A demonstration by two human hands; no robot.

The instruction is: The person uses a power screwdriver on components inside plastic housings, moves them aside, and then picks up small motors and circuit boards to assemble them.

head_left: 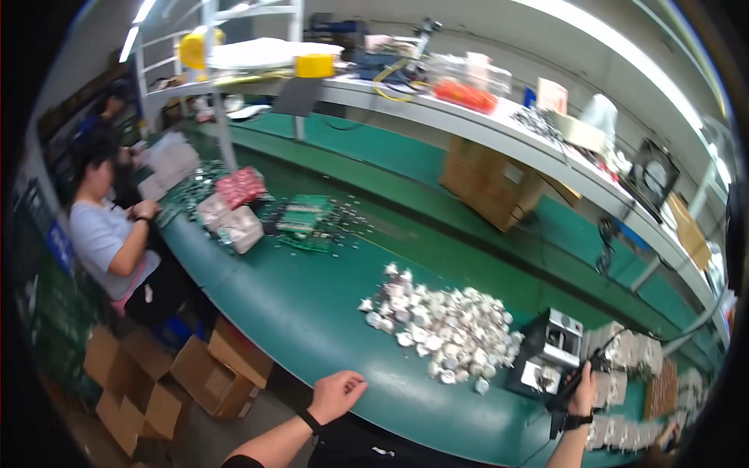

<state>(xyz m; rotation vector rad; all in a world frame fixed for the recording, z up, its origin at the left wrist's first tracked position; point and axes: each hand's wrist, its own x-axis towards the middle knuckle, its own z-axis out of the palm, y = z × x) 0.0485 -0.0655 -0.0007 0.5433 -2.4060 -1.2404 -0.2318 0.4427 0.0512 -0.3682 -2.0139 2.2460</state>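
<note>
My left hand (337, 395) is at the near edge of the green table (289, 312), its fingers curled closed, and nothing shows in it. On the right, my right hand (581, 394) is closed around a long black hand tool (568, 394); its exact kind is unclear. Just beyond that hand stands a black and silver benchtop device (548, 351). To the left of the device lies a loose heap of small white round parts (449, 327). Pale grey trays or blocks (616, 390) stand in rows beyond my right hand.
Green circuit boards (304, 214) and a red bag (240, 187) lie farther left, near a seated person (113, 234). A loaded shelf (390, 90) runs above the table's far side, with a cardboard box (488, 183) under it. Open cartons (214, 374) stand on the floor.
</note>
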